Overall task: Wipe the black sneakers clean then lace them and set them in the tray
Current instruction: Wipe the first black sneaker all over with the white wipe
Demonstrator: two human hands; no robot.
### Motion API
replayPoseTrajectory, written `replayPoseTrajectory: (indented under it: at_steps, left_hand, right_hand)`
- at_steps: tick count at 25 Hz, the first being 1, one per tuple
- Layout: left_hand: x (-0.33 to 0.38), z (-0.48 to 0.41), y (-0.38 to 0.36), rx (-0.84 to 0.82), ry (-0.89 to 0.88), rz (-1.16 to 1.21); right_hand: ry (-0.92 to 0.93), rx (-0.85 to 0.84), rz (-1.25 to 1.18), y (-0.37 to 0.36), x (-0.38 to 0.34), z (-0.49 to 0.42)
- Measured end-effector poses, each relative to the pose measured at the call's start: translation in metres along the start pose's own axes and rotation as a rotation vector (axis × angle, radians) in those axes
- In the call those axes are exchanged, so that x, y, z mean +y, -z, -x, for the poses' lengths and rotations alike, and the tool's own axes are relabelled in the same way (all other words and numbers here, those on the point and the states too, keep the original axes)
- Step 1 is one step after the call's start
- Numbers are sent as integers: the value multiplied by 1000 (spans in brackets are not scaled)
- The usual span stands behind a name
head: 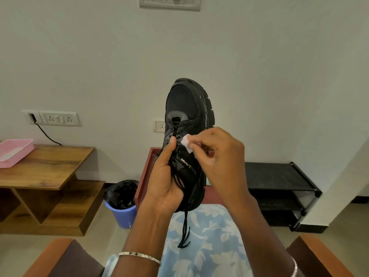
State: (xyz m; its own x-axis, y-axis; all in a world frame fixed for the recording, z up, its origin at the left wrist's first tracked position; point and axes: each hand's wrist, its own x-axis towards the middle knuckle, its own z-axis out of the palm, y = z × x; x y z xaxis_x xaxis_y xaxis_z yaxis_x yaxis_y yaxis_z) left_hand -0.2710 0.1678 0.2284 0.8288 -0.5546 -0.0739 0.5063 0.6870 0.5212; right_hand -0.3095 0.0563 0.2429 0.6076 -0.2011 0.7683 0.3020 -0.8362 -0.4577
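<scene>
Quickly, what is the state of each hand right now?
Left hand: closed, holding the black sneaker.
Right hand: closed, pinching a white wipe.

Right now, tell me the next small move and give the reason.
Probably slide the wipe up the side of the sneaker toward the toe. The right hand pinches it against the upper beside the laces, the left hand grips the heel end with the toe raised, and pale marks show along the sole edge above.
</scene>
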Motion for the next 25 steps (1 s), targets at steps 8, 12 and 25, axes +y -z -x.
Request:
replayPoseTrajectory:
  at_steps: [8, 12, 25]
  left_hand:
    - [-1, -4, 2, 14, 29, -60]
    - [-1, -5, 4, 33, 19, -49]
    - [4, -10, 7, 31, 58, 47]
  right_hand:
    - [6, -65, -31, 12, 9, -8]
    - [13, -48, -44, 8, 10, 2]
    - [-76, -126, -160, 19, 19, 11]
